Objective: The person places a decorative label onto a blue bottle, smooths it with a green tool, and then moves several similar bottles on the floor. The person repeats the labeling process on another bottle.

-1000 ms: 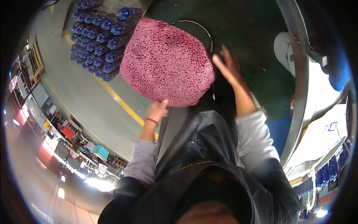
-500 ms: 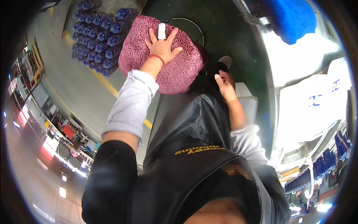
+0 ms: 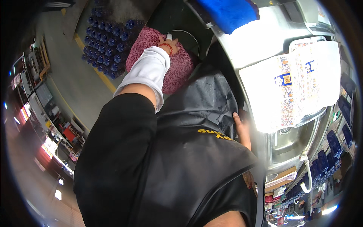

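My left hand [image 3: 170, 46] reaches far forward and rests on a rounded seat cushion [image 3: 177, 72] with a pink, maroon-patterned cover. Its fingers are spread apart on top; one has a white wrapping [image 3: 169, 36], and a red bracelet circles the wrist. My right hand [image 3: 242, 130] is low beside the right side of my black apron [image 3: 196, 102], close to the metal counter edge. One digit points forward along the apron; the others are partly blurred or hidden, and I see nothing held in it.
Rows of bottles with blue tops [image 3: 109, 47] stand on the floor left of the cushion. A thin metal ring [image 3: 197, 41] curves beside it. On the right, a steel counter [image 3: 245, 45] carries a blue cloth [image 3: 230, 15] and printed white sacks [image 3: 280, 90], near a sink [image 3: 291, 147].
My body has leaned forward and turned, bringing the counter and sacks closer. My left hand stays on the cushion. My right hand has drawn back to the side of the apron.
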`<state>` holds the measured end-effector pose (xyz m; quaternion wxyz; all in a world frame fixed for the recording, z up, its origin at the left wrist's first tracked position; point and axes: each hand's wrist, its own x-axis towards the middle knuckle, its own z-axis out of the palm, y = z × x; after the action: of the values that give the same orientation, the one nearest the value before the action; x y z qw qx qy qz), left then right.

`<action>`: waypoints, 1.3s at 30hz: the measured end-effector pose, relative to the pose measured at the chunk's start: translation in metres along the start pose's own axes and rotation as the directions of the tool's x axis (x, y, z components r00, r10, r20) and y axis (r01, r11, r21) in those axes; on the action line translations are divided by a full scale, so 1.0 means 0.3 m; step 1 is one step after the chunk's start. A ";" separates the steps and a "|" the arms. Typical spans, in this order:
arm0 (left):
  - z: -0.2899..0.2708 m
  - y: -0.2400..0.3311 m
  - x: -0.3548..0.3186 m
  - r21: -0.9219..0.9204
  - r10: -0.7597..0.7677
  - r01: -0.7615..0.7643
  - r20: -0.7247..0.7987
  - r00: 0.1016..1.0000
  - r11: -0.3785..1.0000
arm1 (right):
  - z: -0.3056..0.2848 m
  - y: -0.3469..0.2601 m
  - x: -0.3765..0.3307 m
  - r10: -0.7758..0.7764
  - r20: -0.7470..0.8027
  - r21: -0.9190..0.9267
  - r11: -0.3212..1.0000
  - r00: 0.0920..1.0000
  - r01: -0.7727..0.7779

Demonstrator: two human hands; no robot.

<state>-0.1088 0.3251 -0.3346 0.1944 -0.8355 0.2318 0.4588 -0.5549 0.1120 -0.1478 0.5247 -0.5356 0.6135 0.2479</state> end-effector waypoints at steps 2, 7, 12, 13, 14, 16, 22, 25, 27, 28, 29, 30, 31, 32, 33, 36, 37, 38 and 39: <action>0.023 -0.030 0.084 -0.065 0.096 -0.092 0.060 0.994 0.994 | -0.007 0.062 0.014 0.055 -0.005 0.179 0.982 0.998 -0.053; 0.046 -0.185 0.205 -0.258 0.231 -0.268 -0.164 0.959 0.928 | 0.106 0.277 0.159 0.391 0.065 0.403 0.831 0.918 -0.383; -0.158 -0.354 0.264 -0.151 -0.020 -0.027 -0.305 0.952 0.988 | 0.415 0.399 0.303 0.285 0.149 0.368 0.873 0.947 -0.321; -0.200 -0.399 0.270 -0.146 -0.082 0.033 -0.347 0.934 0.989 | 0.464 0.403 0.326 0.288 0.148 0.344 0.882 0.946 -0.322; -0.234 -0.453 0.274 -0.145 -0.127 0.076 -0.380 0.916 0.987 | 0.510 0.401 0.341 0.302 0.155 0.332 0.881 0.941 -0.338; -0.285 -0.556 0.300 -0.147 -0.192 0.140 -0.445 0.875 0.979 | 0.580 0.368 0.384 0.298 0.136 0.331 0.885 0.945 -0.327; -0.274 -0.856 0.395 -0.150 -0.153 0.085 -0.533 0.832 0.985 | 0.764 0.311 0.297 0.297 -0.057 0.422 0.873 0.953 -0.247; -0.275 -0.926 0.421 -0.123 -0.069 0.001 -0.544 0.836 0.992 | 0.864 0.332 0.159 0.338 -0.165 0.483 0.847 0.927 -0.222; -0.277 -0.935 0.428 -0.116 -0.021 -0.054 -0.565 0.825 0.992 | 0.942 0.351 0.069 0.360 -0.225 0.528 0.826 0.905 -0.197; -0.277 -0.934 0.421 -0.108 0.000 -0.075 -0.573 0.820 0.991 | 0.978 0.361 0.030 0.377 -0.246 0.550 0.813 0.893 -0.191; -0.276 -0.926 0.424 -0.096 0.019 -0.090 -0.575 0.818 0.991 | 1.006 0.367 -0.006 0.394 -0.264 0.572 0.798 0.880 -0.186; -0.270 -0.912 0.412 -0.089 0.037 -0.108 -0.580 0.814 0.990 | 1.026 0.384 -0.043 0.412 -0.273 0.592 0.784 0.869 -0.186; -0.265 -0.901 0.407 -0.083 0.046 -0.116 -0.584 0.811 0.990 | 1.044 0.386 -0.065 0.430 -0.278 0.610 0.770 0.859 -0.188; -0.256 -0.882 0.396 -0.082 0.055 -0.127 -0.586 0.809 0.989 | 1.050 0.391 -0.082 0.443 -0.284 0.620 0.761 0.850 -0.190; -0.247 -0.856 0.387 -0.083 0.059 -0.133 -0.589 0.806 0.988 | 1.051 0.391 -0.084 0.456 -0.283 0.635 0.749 0.844 -0.192; -0.224 -0.728 0.369 -0.081 0.080 -0.157 -0.589 0.805 0.984 | 1.003 0.350 -0.023 0.490 -0.273 0.672 0.713 0.828 -0.201; -0.216 -0.665 0.367 -0.076 0.084 -0.157 -0.580 0.810 0.985 | 0.979 0.327 0.018 0.501 -0.263 0.684 0.699 0.824 -0.207; -0.214 -0.585 0.375 -0.074 0.096 -0.167 -0.573 0.814 0.983 | 0.947 0.290 0.072 0.510 -0.255 0.697 0.686 0.821 -0.210; -0.211 -0.502 0.386 -0.073 0.104 -0.173 -0.561 0.821 0.982 | 0.922 0.254 0.125 0.525 -0.237 0.703 0.673 0.818 -0.228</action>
<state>0.0738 0.3898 -0.3850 0.0343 -0.9236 0.3102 0.2228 -0.5154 0.3597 -0.2919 0.4664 -0.2190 0.8570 0.0049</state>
